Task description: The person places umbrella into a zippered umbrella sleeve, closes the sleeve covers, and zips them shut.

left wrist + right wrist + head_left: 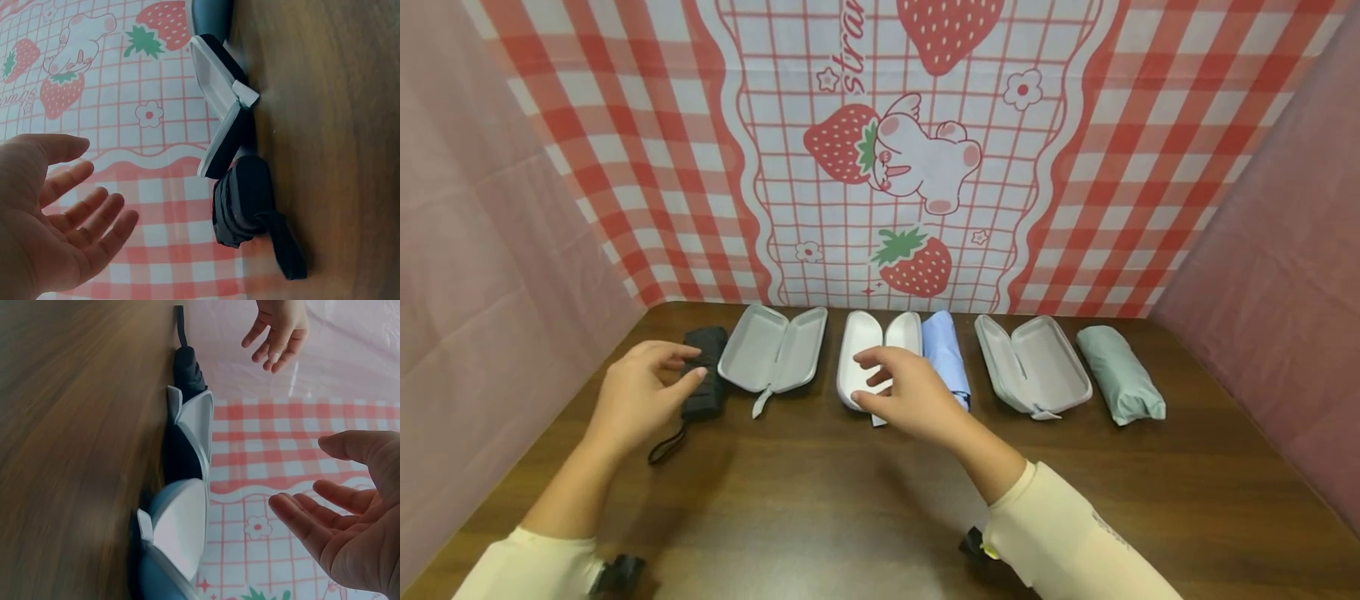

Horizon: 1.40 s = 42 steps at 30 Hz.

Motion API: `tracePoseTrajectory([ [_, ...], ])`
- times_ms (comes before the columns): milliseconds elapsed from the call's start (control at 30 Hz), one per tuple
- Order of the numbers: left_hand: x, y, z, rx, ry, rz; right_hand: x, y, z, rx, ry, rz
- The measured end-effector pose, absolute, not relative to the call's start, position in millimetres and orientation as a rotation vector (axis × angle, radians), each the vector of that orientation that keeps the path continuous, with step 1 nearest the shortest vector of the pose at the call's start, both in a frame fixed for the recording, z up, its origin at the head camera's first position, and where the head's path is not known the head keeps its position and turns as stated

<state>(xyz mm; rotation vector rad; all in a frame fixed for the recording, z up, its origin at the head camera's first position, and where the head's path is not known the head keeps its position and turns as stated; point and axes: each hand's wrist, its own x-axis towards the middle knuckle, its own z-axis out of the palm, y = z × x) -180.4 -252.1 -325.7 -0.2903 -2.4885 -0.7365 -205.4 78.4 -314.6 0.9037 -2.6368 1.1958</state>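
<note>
A: Black folded umbrella (pixel 709 398), one. Location?
B: Tabletop (pixel 805 500), below left hand (pixel 640 396) (the nearer), long axis front to back.
A: Fingers?
B: Parted, holding nothing; right hand (pixel 913 396) likewise.

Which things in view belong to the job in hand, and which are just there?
Likely the job, in neighbouring pairs:
black bundle, left open case
blue bundle, middle open case
green bundle, right open case

Likely just there:
brown table
strawberry-print cloth
pink side cloth
</note>
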Motion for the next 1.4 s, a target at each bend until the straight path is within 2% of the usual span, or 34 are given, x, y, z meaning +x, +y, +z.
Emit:
tracePoseTrajectory([
  [367,-197,-269,-314,-0.151,-2.771,-0.832,-224,50,-317,0.785,-2.725,1.163],
  [1067,-233,-282,-325,-0.028,-2.874,-0.838,-248,5,-327,0.615,-2.812,0.964],
  [1400,-254,-292,-328,0.102,-2.995,-0.895,-270,-19,-320,0.487,-2.993,0.795],
])
